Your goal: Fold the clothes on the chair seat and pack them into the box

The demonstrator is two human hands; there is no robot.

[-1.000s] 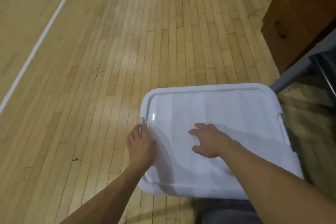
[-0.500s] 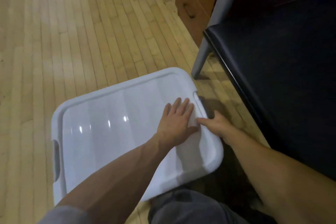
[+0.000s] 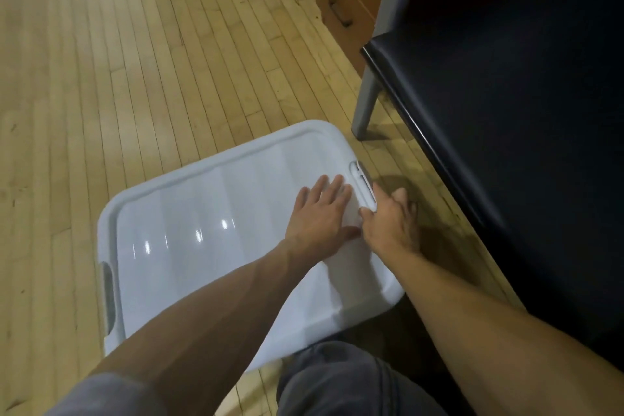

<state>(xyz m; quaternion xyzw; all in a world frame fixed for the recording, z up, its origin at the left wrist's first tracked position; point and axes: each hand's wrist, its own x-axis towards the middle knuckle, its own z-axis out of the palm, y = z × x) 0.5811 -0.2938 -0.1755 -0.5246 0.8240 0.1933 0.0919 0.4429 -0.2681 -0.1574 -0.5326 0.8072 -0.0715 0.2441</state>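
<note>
Down on the wooden floor (image 3: 141,71) sits the white box (image 3: 209,246), lid on, a grey latch (image 3: 108,290) on its left end. The left hand (image 3: 320,216) lies flat on the lid, fingers straight and spread, pressing near the right edge. Just beside it the right hand (image 3: 391,219) curls its fingers around the right-end latch (image 3: 363,184), its grip clamped there, while the black chair seat (image 3: 506,105) stands near on the right.
</note>
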